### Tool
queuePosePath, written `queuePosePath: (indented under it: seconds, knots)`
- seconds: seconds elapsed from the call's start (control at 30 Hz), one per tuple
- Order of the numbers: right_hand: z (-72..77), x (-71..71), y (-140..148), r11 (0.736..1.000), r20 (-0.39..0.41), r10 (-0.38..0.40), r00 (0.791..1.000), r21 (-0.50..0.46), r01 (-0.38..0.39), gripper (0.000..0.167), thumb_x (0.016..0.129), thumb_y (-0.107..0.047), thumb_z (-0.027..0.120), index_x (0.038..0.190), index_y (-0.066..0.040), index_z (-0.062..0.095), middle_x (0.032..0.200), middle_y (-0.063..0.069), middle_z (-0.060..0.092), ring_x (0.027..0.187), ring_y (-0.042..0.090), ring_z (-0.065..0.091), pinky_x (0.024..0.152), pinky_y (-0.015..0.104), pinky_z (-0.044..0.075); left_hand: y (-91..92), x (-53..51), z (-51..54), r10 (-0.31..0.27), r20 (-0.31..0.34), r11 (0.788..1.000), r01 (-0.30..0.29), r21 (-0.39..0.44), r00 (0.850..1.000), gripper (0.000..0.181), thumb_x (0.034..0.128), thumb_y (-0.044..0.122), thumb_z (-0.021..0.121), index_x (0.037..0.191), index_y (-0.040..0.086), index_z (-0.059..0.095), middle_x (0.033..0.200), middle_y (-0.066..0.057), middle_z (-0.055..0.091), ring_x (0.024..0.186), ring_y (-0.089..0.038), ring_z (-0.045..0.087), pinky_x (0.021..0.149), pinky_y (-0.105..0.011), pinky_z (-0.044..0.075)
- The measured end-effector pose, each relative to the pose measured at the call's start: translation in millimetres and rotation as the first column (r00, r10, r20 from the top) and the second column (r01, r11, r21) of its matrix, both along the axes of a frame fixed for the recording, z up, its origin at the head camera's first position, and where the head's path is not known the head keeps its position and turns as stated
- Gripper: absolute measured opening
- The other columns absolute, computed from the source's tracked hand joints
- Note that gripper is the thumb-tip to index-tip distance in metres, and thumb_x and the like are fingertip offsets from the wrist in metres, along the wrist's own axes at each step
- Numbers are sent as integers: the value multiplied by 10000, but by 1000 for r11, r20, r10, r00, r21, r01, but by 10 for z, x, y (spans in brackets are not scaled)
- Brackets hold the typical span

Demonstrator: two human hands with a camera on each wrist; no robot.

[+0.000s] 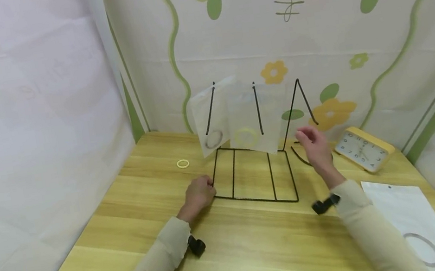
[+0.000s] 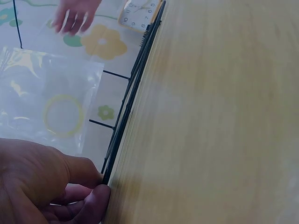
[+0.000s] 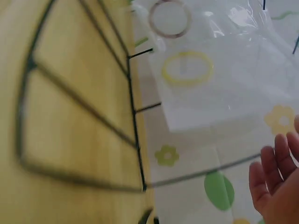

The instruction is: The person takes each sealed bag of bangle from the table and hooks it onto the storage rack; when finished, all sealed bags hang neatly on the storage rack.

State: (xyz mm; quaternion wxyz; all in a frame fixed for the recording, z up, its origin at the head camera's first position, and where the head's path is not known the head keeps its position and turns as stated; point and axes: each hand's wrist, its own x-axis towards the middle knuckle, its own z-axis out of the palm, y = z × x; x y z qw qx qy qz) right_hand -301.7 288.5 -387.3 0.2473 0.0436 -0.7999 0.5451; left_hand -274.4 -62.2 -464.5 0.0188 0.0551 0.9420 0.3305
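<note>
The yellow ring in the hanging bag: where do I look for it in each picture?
Head: the yellow ring is near the middle, inside its bag.
Left wrist: the yellow ring is at the left, above the left hand.
Right wrist: the yellow ring is in the upper part, right of centre.
Shared landmark: the black wire rack.

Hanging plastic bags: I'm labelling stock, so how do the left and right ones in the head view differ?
The left plastic bag contains a brownish ring; the right plastic bag, a yellow ring. The first one's lower edge slopes up rightward, the second's down. Both hang from the black wire rack.
</note>
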Motion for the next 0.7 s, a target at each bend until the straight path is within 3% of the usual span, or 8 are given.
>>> queuePosePath:
  seconds: [0.13,0.27,0.4,0.5,0.57,0.63,0.7]
  knots:
    - [-168,464,436,977,-53,-122,991,169,130,249,962,-195,622,1086,16,669,889,34,685,765,9,612,647,128,485,9,0,3,-3,-1,1000,3,-15,1000,269,868,101,636,1125,27,667,983,-88,693,781,-187,623,727,-383,543]
    - [-277,871,853,913,-100,-273,957,287,291,148,930,-139,662,999,-19,716,726,-162,652,646,-125,558,559,94,417,-20,4,25,5,-2,1000,-5,-16,1000,276,872,96,627,1135,26,665,1028,-109,692,789,-197,618,758,-408,544]
    - [-322,1221,1284,850,-57,-401,914,349,394,161,947,-178,630,999,-49,711,597,-291,531,507,-113,477,493,144,342,-44,1,42,10,-7,1000,-10,-14,1000,284,869,101,617,1139,27,665,1055,-119,687,789,-202,600,773,-425,538]
    - [-361,1465,1614,792,23,-488,872,431,432,225,971,-246,583,1048,-70,701,552,-208,539,460,-45,437,477,215,315,-46,2,43,6,-2,1000,-6,-13,1000,291,863,104,622,1140,22,662,1058,-122,684,808,-207,602,775,-431,538]
    - [-380,1625,1815,753,106,-545,832,498,430,286,982,-262,539,1154,-75,671,587,-82,575,483,40,454,494,268,321,-37,6,39,0,4,1000,0,-14,1000,288,864,107,626,1136,19,660,1052,-122,683,816,-213,609,769,-427,539]
    - [-391,1768,2004,728,196,-568,799,573,377,406,974,-254,523,1313,-36,565,737,83,638,616,156,543,562,324,364,-25,8,30,-6,5,1000,6,-21,1000,284,863,109,630,1131,20,660,1045,-119,684,821,-213,614,762,-421,540]
    - [-405,1883,2173,714,278,-569,774,633,298,545,956,-248,531,1422,14,422,961,258,643,834,357,568,688,442,413,-8,12,26,-5,6,1000,5,-22,1000,277,868,115,632,1128,25,663,1047,-115,684,827,-214,616,763,-416,538]
